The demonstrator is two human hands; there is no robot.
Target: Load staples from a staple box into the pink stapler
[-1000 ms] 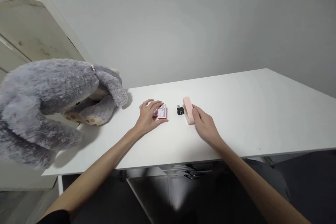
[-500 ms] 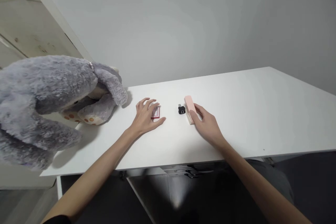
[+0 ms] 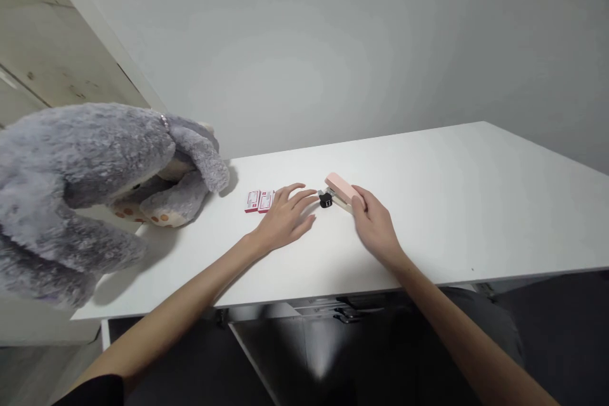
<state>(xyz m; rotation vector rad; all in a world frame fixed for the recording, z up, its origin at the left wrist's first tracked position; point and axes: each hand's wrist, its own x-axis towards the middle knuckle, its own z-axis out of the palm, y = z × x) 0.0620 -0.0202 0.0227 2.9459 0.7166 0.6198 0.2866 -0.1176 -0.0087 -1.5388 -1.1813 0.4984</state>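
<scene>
A pink stapler (image 3: 343,188) with a cream base lies tilted at the middle of the white table, its far end pointing away to the left. My right hand (image 3: 377,223) is closed around its near end. Just left of the stapler sits a small black object (image 3: 325,199) with a lighter metal part, perhaps a staple remover. My left hand (image 3: 284,217) hovers open with its fingers spread, the fingertips close to the black object. Behind that hand stand small red-and-white boxes (image 3: 259,200) side by side; the hand partly covers them.
A large grey plush toy (image 3: 95,184) takes up the table's left end. The white table (image 3: 428,203) reaches to a grey wall (image 3: 309,63) at the back. Below the near edge is an open space with a dark drawer front (image 3: 304,349).
My left hand has moved right from the red-and-white boxes toward the black object, uncovering the boxes. My right hand has turned the stapler so its far end swings left.
</scene>
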